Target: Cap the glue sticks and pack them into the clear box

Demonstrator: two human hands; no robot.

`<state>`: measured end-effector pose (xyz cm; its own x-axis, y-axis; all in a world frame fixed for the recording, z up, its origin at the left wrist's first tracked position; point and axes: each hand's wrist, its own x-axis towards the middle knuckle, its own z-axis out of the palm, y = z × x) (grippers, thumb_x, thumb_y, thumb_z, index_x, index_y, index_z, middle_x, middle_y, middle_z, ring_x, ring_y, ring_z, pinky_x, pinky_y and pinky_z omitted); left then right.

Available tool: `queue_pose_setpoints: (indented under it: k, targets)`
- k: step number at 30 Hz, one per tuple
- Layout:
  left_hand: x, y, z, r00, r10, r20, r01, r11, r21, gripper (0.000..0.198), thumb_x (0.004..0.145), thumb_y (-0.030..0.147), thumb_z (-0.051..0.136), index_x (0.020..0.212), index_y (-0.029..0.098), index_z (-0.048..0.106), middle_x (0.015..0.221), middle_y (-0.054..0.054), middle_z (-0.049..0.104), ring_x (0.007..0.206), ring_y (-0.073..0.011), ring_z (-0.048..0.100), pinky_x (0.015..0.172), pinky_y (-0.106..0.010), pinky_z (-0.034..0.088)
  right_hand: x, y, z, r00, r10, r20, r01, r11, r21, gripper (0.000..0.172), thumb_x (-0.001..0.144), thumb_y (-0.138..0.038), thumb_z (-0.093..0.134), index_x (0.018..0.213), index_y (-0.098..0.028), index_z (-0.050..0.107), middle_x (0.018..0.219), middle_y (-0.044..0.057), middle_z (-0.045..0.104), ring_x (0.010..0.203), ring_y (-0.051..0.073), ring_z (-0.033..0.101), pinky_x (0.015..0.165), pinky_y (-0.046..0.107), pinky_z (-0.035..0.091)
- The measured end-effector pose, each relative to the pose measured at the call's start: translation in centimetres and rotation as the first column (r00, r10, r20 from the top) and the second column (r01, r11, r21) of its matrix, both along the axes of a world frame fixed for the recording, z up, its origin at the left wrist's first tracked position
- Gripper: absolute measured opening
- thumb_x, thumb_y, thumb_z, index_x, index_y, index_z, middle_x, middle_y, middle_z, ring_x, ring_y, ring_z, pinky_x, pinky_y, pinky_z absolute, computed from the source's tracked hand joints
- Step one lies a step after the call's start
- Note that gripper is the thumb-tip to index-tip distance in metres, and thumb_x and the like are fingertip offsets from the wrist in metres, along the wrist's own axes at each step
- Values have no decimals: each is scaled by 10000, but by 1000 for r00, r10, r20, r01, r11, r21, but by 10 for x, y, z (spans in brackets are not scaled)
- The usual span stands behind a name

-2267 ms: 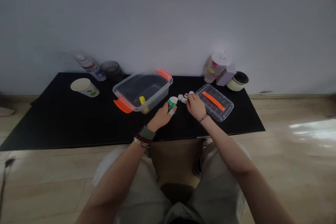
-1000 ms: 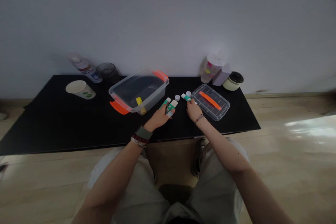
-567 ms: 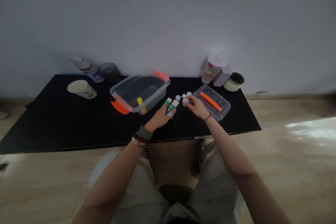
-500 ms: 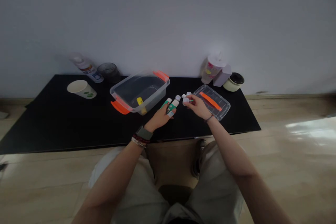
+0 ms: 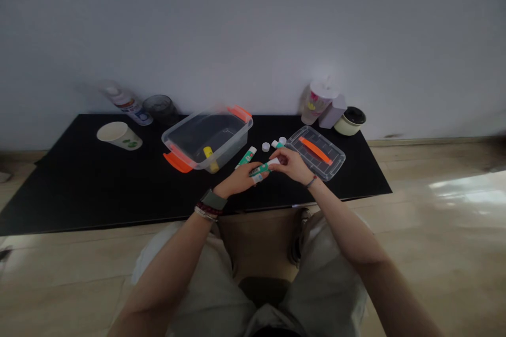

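My left hand (image 5: 237, 182) and my right hand (image 5: 290, 164) meet over the black mat (image 5: 79, 200). Between them lies a green-and-white tube (image 5: 261, 169): my left fingers hold its body, and my right fingertips pinch its white end. A second green-and-white tube (image 5: 247, 157) rests just beyond my left fingers. Farther ahead are a small white cap (image 5: 265, 146) and a short green-and-white tube (image 5: 279, 144) with another white cap (image 5: 282, 140) close by. My right hand partly hides the held tube's end.
A transparent box (image 5: 207, 142) with orange handles holds a yellow object. To the right lies a transparent lid (image 5: 315, 151) with an orange strap. Along the wall stand a spray bottle (image 5: 128, 109), dark jar (image 5: 160, 109), paper cup (image 5: 118, 135), plastic cup (image 5: 319, 101), lilac box (image 5: 332, 106), and cream pot (image 5: 350, 120).
My right hand has moved left from beside the lid and now pinches the end of the tube in my left hand. One tube now lies apart, beyond my left fingers.
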<state>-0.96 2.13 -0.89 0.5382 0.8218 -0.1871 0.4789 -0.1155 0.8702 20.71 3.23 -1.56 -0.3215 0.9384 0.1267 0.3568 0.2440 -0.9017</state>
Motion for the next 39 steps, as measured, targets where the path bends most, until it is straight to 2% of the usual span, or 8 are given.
queue_pose_setpoints:
  k: [9, 15, 23, 27, 30, 33, 36, 39]
  targets:
    - [10, -14, 16, 950, 5, 312, 87, 956, -279, 515, 871, 690, 466, 869, 181, 544, 775, -28, 592, 592, -98, 495, 534, -230, 431, -9, -15, 25, 979, -95, 182, 46, 965, 258, 318, 999, -422, 428, 809, -201, 555, 668, -21, 515, 601, 117, 484, 616, 237, 373]
    - [13, -15, 7, 984, -20, 177, 26, 999, -28, 393, 952, 547, 427, 956, 184, 577, 829, -37, 639, 650, -140, 572, 649, -290, 515, -22, -18, 24, 848, -233, 476, 117, 958, 261, 305, 1028, -298, 348, 891, -198, 601, 679, 16, 601, 618, 159, 562, 603, 258, 324]
    - [20, -21, 2, 983, 103, -155, -41, 933, 358, 322, 966, 334, 453, 1212, 167, 577, 1237, -148, 652, 1172, -287, 606, 1032, -418, 453, -39, -17, 11, 718, -380, 583, 330, 924, 194, 357, 1046, -319, 311, 1000, -195, 642, 793, 72, 688, 687, 200, 633, 596, 270, 360]
    - [13, -20, 7, 983, 51, -178, 4, 955, 296, 298, 956, 365, 477, 1165, 188, 596, 1143, -122, 681, 1066, -286, 647, 962, -414, 484, -36, -24, 7, 803, -375, 463, 337, 927, 166, 412, 1048, -350, 269, 832, -212, 591, 704, 51, 627, 661, 196, 602, 609, 282, 400]
    - [5, -15, 13, 999, -34, -12, 35, 994, 104, 335, 971, 456, 431, 1064, 187, 608, 939, -74, 682, 797, -209, 659, 779, -345, 527, -27, -28, 19, 939, -196, 281, 130, 963, 237, 393, 1039, -404, 290, 814, -213, 549, 728, 31, 604, 684, 169, 583, 662, 268, 425]
    - [1, -13, 17, 981, -121, 150, 127, 991, -35, 415, 982, 524, 365, 1021, 178, 591, 842, -43, 653, 641, -145, 599, 638, -286, 511, -21, -28, 32, 975, -56, 214, -16, 947, 322, 322, 1006, -398, 367, 811, -206, 536, 742, 20, 586, 684, 147, 559, 680, 254, 413]
    - [6, -17, 17, 994, -99, 43, 95, 992, 88, 377, 990, 477, 374, 1083, 176, 581, 957, -72, 685, 742, -164, 642, 723, -303, 525, -25, -25, 30, 956, -159, 245, 83, 952, 295, 286, 975, -335, 392, 739, -214, 495, 635, -8, 500, 591, 135, 487, 616, 254, 356]
    - [12, -23, 15, 975, 69, -213, 6, 944, 330, 336, 986, 408, 413, 1208, 201, 558, 1183, -107, 675, 1025, -248, 659, 870, -364, 508, -35, -21, 16, 903, -340, 262, 285, 932, 225, 274, 959, -300, 403, 706, -220, 470, 596, -21, 463, 555, 135, 433, 581, 260, 308]
